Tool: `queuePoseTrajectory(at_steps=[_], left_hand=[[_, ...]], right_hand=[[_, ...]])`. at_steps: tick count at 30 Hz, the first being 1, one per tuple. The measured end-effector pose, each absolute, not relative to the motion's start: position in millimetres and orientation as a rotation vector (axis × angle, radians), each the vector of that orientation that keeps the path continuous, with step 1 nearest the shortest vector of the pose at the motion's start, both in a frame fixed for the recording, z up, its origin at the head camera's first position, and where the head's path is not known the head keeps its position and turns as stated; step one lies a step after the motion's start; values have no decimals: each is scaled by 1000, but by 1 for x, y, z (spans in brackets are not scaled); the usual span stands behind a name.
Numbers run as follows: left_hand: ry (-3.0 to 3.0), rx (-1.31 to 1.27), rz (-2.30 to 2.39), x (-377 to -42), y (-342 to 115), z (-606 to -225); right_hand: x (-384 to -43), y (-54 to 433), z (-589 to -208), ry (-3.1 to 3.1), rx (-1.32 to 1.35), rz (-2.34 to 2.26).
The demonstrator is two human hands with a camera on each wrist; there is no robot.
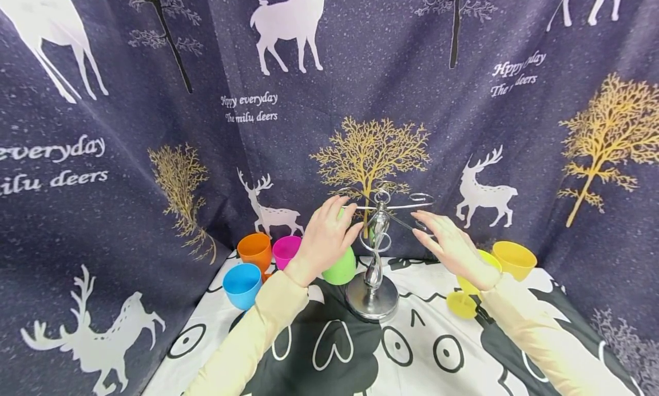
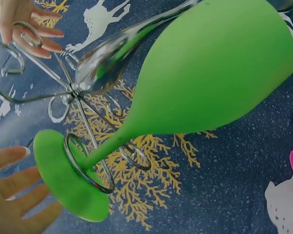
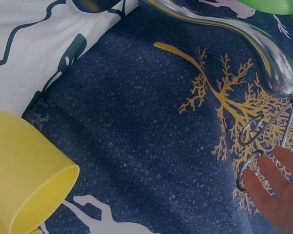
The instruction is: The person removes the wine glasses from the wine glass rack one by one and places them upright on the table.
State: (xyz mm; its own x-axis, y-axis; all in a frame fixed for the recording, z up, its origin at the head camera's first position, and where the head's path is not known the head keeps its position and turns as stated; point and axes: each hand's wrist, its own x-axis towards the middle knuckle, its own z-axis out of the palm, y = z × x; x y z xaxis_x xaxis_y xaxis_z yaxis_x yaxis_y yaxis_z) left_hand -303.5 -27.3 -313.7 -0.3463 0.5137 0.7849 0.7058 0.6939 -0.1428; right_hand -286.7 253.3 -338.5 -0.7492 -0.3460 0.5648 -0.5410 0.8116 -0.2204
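Observation:
A silver metal rack (image 1: 373, 296) with curled wire arms stands on the table. From one of its rings a green goblet (image 2: 210, 73) hangs upside down, its foot (image 2: 63, 170) above the wire loop and its bowl below. My left hand (image 1: 326, 236) is beside that foot with fingers extended; whether the fingertips touch it I cannot tell. In the left wrist view those fingers (image 2: 19, 195) lie loosely along the foot's edge. On the other side of the rack, my right hand (image 1: 455, 247) is spread near a wire arm and holds nothing.
Orange (image 1: 254, 248), magenta (image 1: 286, 249) and blue (image 1: 242, 284) goblets stand at the table's left. Yellow goblets (image 1: 515, 260) are at the right, partly behind the right hand and sleeve. A dark deer-print curtain (image 1: 329, 110) hangs behind the patterned tablecloth (image 1: 412, 350).

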Motion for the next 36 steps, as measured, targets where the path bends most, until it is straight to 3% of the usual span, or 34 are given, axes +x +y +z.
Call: queuePoseTrajectory(at_steps=[19, 36], left_hand=[[-2403, -885, -119, -327, -44, -306], [-2435, -998, -1, -333, -43, -308]], right_hand=[[-286, 252, -339, -2497, 639, 527], [-287, 253, -341, -2498, 634, 553]])
